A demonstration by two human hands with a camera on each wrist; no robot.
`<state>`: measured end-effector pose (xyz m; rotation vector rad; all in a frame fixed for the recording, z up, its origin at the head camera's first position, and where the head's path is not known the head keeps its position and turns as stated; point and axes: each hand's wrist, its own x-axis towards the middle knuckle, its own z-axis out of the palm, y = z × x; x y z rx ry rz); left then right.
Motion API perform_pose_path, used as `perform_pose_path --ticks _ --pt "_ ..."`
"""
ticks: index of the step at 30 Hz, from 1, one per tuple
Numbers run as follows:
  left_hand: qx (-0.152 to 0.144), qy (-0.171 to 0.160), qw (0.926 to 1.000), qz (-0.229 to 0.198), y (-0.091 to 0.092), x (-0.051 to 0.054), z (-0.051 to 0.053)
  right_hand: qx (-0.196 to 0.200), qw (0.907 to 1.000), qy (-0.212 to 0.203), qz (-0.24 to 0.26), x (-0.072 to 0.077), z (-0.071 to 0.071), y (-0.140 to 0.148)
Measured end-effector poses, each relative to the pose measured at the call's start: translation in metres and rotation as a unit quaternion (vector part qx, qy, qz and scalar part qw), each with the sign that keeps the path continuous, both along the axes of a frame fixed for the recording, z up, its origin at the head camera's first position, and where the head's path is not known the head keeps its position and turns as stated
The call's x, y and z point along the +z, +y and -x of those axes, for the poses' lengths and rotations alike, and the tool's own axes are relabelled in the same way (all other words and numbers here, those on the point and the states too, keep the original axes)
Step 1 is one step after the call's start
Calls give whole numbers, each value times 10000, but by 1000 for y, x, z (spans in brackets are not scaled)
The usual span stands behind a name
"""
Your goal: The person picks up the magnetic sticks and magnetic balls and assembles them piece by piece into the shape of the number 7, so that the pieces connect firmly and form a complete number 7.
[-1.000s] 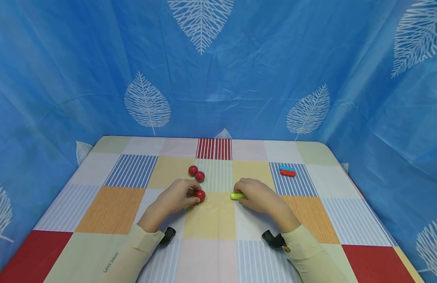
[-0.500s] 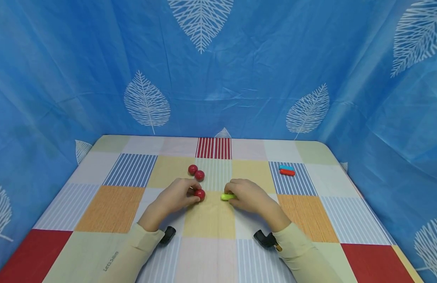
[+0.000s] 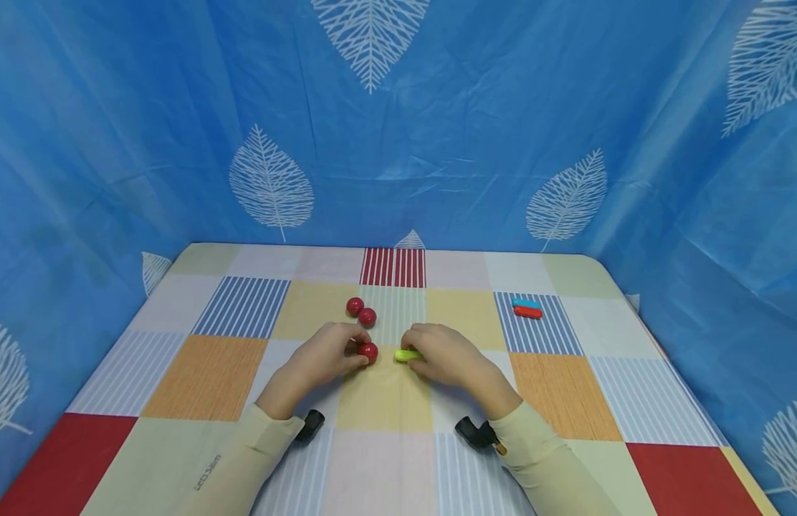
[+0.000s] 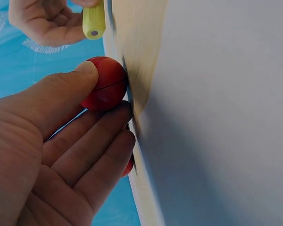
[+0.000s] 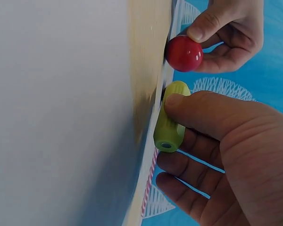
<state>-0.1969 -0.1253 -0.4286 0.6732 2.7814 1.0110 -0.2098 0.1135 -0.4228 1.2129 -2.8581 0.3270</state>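
Near the middle of the table, my left hand (image 3: 324, 356) pinches a shiny red ball (image 3: 369, 352) between thumb and fingers. A thin dark seam runs round this ball (image 4: 106, 84) in the left wrist view. To its right, my right hand (image 3: 446, 356) holds a short yellow-green cylinder (image 3: 407, 355), thumb on one side. The right wrist view shows a small round hole in the end of the cylinder (image 5: 169, 127). A narrow gap separates ball and cylinder. Both are at the tabletop; whether they touch it I cannot tell.
Two more red balls (image 3: 367, 317) lie close together just beyond my left hand. A blue stick-like piece (image 3: 525, 304) and a red one (image 3: 527, 313) lie side by side at the back right. A blue leaf-patterned curtain (image 3: 405, 158) surrounds the patchwork-covered table (image 3: 385, 459).
My right hand has slid left with the yellow-green cylinder, bringing it nearer the red ball. My left hand keeps its place on the ball. The loose balls and sticks have stayed put.
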Motion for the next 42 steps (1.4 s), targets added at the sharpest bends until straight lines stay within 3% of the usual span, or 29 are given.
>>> perform_pose_path --ticks 30,38,42 --pt "-69 112 9998 133 0 0 0 123 9999 65 -83 0 1 -25" --pt "-220 638 9965 504 2 2 -3 160 9998 -72 -27 1 -2 -24" --pt "-294 618 9957 617 2 5 -4 185 9997 -188 6 0 -2 -23"
